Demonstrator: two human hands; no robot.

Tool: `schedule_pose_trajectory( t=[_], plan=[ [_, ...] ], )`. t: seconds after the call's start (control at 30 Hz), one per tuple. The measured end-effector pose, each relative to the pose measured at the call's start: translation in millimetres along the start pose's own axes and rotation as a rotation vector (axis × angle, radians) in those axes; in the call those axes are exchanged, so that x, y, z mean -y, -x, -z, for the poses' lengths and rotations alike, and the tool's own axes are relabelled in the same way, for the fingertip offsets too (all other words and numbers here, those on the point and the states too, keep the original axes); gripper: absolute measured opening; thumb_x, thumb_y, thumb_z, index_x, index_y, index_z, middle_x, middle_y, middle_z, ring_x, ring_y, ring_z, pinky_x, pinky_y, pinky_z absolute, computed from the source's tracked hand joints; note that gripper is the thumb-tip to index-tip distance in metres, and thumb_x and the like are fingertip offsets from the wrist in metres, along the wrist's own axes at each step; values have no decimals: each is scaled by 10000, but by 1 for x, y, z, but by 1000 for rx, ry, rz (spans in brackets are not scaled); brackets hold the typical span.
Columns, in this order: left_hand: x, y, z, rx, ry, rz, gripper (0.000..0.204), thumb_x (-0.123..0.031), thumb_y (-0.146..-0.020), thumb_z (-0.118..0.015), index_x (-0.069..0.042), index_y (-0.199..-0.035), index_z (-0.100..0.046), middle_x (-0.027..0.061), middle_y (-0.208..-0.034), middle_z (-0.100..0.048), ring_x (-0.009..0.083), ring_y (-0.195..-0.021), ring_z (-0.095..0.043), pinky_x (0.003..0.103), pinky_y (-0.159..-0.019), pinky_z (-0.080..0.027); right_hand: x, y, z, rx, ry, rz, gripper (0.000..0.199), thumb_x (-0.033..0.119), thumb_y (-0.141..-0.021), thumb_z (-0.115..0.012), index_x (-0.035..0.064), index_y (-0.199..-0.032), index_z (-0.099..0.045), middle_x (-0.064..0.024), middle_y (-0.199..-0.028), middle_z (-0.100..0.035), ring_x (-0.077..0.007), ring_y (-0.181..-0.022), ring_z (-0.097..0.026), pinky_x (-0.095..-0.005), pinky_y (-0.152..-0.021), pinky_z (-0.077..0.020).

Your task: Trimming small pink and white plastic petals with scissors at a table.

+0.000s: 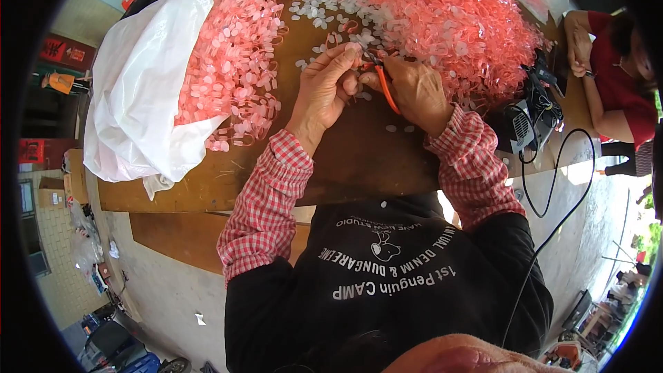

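Note:
My right hand (pixel 418 91) is wrapped round a pair of small cutting pliers (pixel 387 91) with orange handles. Their dark jaws point up and left, toward the fingertips of my left hand (pixel 319 95). That hand is closed in a pinch on a small plastic piece, mostly hidden by the fingers. Just beyond both hands, loose white plastic ovals (pixel 322 14) are scattered on the brown table (pixel 373 166). A large heap of pink plastic pieces (pixel 449 24) rises behind my right hand. More pink looped pieces with pale oval ends (pixel 228 62) lie to the left.
A white sack (pixel 141 97) lies at the table's left, its mouth spilling pink pieces. On the right stand a grey device (pixel 521 128) and a coiled black cable (pixel 545 107), which trails off the edge. Another person in red (pixel 617 76) sits at the far right.

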State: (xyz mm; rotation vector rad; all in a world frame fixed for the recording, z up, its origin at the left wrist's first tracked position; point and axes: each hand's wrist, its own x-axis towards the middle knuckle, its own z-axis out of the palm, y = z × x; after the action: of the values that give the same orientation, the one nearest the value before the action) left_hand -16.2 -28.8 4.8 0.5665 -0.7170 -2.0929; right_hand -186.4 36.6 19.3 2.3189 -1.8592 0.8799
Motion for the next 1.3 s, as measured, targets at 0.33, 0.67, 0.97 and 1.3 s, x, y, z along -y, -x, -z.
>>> schedule_pose_trajectory(
  t=[0.33,0.67,0.97,1.3],
  plan=[
    [18,5,-9,-53,-686,-464,253,6,-871,-624,13,-1124,-624,40,-923,-653,75,-727,-609,216,-598,-516,-13,-11,-7,-111,-616,-192,293,197,-830,-749,-1,-1013,-636,-52,-780,-644,-87,-673,-573,-259,-585,-481],
    [21,9,-13,27,-943,-588,223,24,-871,-611,13,-1093,-616,35,-914,-660,53,-729,-595,209,-630,-503,-21,-7,-12,-123,-486,-92,229,164,-802,-699,-29,-803,-575,-174,-668,-537,-281,-557,-526,-367,-531,-425],
    [7,11,-10,13,-762,-453,149,-50,-907,-623,-2,-1048,-640,50,-889,-678,101,-707,-649,212,-619,-523,-25,-9,2,-78,-769,-349,281,278,-922,-648,7,-996,-654,33,-661,-543,-32,-564,-467,-209,-484,-367],
    [8,11,-9,62,-394,7,220,-195,-896,-675,-22,-1027,-634,83,-863,-691,132,-616,-642,228,-547,-493,-15,-11,13,146,-1113,-307,237,242,-918,-634,23,-997,-679,5,-717,-628,-38,-604,-530,-193,-517,-412]
  ],
)
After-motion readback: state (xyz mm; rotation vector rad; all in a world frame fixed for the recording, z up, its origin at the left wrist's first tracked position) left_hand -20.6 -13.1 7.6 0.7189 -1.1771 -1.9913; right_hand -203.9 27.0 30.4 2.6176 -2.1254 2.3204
